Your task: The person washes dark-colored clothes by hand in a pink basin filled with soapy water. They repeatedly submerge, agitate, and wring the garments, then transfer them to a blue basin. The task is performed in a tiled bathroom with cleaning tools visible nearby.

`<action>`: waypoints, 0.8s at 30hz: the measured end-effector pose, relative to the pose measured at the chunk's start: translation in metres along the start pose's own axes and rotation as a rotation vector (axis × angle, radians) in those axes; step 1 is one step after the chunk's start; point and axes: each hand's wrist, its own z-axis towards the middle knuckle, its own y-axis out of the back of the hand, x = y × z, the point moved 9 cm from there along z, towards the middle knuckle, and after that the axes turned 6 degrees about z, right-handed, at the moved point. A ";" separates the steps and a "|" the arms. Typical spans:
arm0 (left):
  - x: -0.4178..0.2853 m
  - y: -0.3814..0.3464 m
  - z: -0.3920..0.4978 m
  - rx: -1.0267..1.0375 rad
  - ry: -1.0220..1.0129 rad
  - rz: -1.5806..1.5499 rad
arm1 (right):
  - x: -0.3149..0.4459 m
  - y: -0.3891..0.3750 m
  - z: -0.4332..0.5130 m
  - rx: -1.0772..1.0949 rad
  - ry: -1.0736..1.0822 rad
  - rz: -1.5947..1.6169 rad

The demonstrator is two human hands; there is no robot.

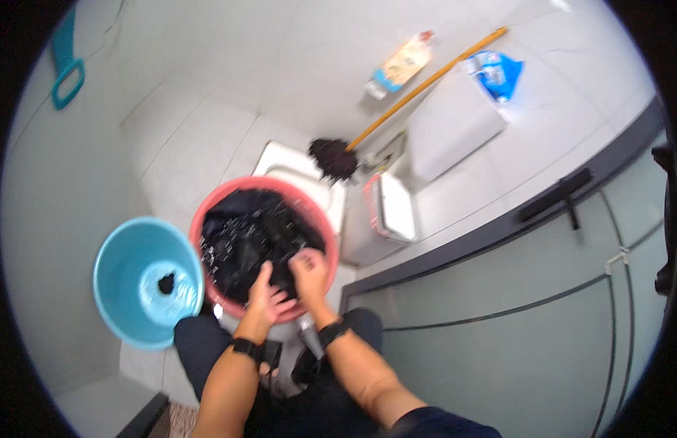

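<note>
A round pink basin (pixel 333 241) stands on the floor before me, filled with wet black cloth (pixel 251 235) under bubbly water. My left hand (pixel 268 295) is over the basin's near side, palm turned up and fingers spread, with nothing in it. Close by on the right, my right hand (pixel 310 274) is above the cloth with its fingers curled in. Blur and the dark cloth behind hide whether those fingers pinch anything. To the left is a light blue bucket (pixel 119 274) with a small dark bit of cloth (pixel 166 283) at its bottom.
Behind the basin are a white squat toilet (pixel 294 161) and a dark mop head (pixel 336 159) on a wooden handle (pixel 426 85). A lidded bin (pixel 396 211), a white box (pixel 453 131), a detergent bottle (pixel 401 63) and a blue packet (pixel 497 74) are right. A glass door (pixel 497 284) flanks me.
</note>
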 end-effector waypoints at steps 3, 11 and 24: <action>-0.010 0.017 0.025 0.030 -0.202 -0.022 | 0.020 -0.039 -0.038 0.279 0.048 -0.221; -0.004 0.028 0.021 -0.051 -0.306 -0.063 | 0.010 -0.013 -0.025 0.001 -0.069 -0.418; -0.011 -0.008 -0.015 -0.050 -0.220 0.104 | 0.005 -0.043 -0.035 0.404 -0.086 -0.311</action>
